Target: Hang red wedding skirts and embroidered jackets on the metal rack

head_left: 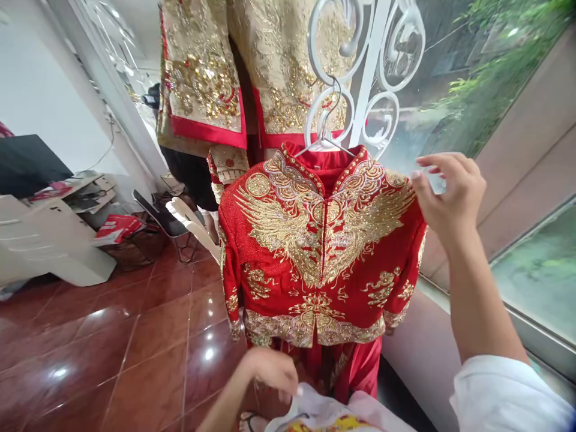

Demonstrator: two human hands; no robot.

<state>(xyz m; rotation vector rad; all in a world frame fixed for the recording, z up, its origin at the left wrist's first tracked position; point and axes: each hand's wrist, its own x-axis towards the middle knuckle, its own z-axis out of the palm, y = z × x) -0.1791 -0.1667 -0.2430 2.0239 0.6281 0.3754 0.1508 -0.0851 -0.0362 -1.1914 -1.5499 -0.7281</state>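
"Head view: what is being handled?"

"A red jacket (321, 252) thick with gold embroidery. It hangs front-on in the middle of the scene on a hanger (324, 141) hooked into a white scrollwork stand (366, 72). A gold garment (202, 72) hangs above and behind it, and red cloth (360, 372) falls below its hem."

"Which step would you call this?"

"My guess is arranging the jacket on its hanger. The right hand (450, 195) is up at the jacket's right shoulder and the left hand (272, 369) is low, near the hem."

"How is the right arm set?"

"The forearm rises steeply from a white sleeve (508, 390) at the near right. The wrist is bent and the hand tips toward the shoulder seam. The fingers (425, 174) are drawn narrow, with thumb and forefinger close together at the cloth's edge. I cannot tell if they pinch it."

"And the left?"

"It comes in from the near edge with the knuckles up, curled over a white fabric bundle (315, 408) just under the hem. The fingertips are hidden, so I cannot tell its grip either."

"What would any tug at the shoulder call for?"

"A light touch, I think. The hook only sits in one loop of the stand, and the beadwork looks heavy."

"What's around it?"

"There's glossy red floor tile (112, 348) to the left, with a white chair (193, 222) farther off. A window (540, 270) runs along the right."
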